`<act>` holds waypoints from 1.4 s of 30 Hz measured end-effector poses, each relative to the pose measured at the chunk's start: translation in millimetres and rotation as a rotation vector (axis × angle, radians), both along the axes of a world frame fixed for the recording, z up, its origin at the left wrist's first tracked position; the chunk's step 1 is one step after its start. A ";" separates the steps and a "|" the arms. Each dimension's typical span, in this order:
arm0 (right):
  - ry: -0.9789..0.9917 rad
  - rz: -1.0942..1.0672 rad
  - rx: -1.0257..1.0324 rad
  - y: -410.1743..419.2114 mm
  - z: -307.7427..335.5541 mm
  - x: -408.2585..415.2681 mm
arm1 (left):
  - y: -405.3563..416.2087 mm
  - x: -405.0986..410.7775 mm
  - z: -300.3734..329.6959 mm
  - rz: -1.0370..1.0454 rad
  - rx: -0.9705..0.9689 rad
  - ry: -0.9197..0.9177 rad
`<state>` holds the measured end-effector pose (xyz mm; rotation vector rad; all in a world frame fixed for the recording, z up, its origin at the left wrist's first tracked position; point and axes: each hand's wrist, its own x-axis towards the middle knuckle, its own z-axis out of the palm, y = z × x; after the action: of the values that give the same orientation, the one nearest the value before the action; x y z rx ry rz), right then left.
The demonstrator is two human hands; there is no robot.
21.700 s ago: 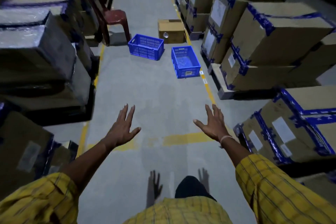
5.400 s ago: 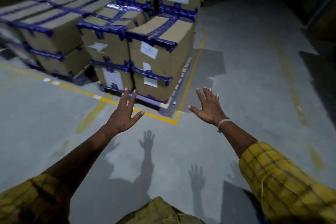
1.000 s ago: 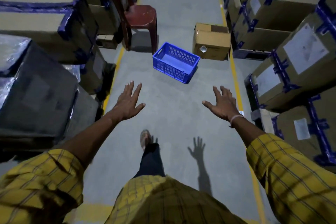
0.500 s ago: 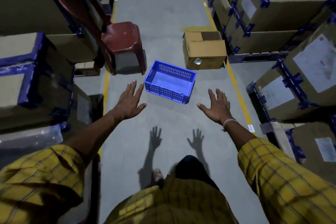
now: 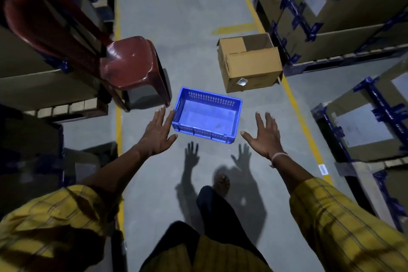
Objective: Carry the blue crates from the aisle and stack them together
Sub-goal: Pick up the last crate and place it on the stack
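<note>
Fingers (image 5: 162,117) spread on both hands, L hand (image 5: 157,133) & R hand (image 5: 263,137) either side of crate (image 5: 207,117) on floor, holding nothing.

Head cam, fwd-down over aisle.

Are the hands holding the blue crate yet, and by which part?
Nothing is held. Left hand and right hand are open, either side of the blue slotted plastic crate on the floor.

We see a grey floor (image 5: 187,17) carrying a blue crate (image 5: 206,116), a red chair (image 5: 130,66) and a cardboard box (image 5: 250,66).
</note>
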<state>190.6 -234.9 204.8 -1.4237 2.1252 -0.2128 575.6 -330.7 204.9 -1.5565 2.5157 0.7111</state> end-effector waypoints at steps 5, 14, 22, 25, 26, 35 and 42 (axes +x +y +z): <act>-0.033 -0.050 -0.029 -58.7 -39.7 -13.8 | -66.0 -15.6 -41.6 -0.042 0.023 0.004; 0.025 -0.023 -0.075 -140.3 -188.7 -8.8 | -191.1 -23.5 -200.9 -0.118 0.034 0.018; 0.065 -0.112 -0.041 -205.8 -363.1 -7.6 | -273.9 -30.3 -380.8 -0.143 0.022 0.029; 0.068 -0.148 -0.009 -228.4 -420.2 -16.4 | -302.6 -32.8 -439.2 -0.058 0.019 0.023; 0.074 -0.154 -0.008 -235.3 -438.5 -19.9 | -312.6 -33.9 -456.7 -0.019 0.015 0.030; 0.008 -0.274 0.127 -281.7 -559.4 -45.2 | -381.7 -36.4 -560.4 0.023 -0.024 0.013; 0.022 -0.372 0.156 -298.9 -583.2 -50.4 | -399.5 -41.3 -585.8 0.232 0.135 -0.055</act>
<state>140.2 -533.9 -378.4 -0.9399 2.3560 -0.1676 534.3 -730.2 -381.0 -1.8092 2.2209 0.8336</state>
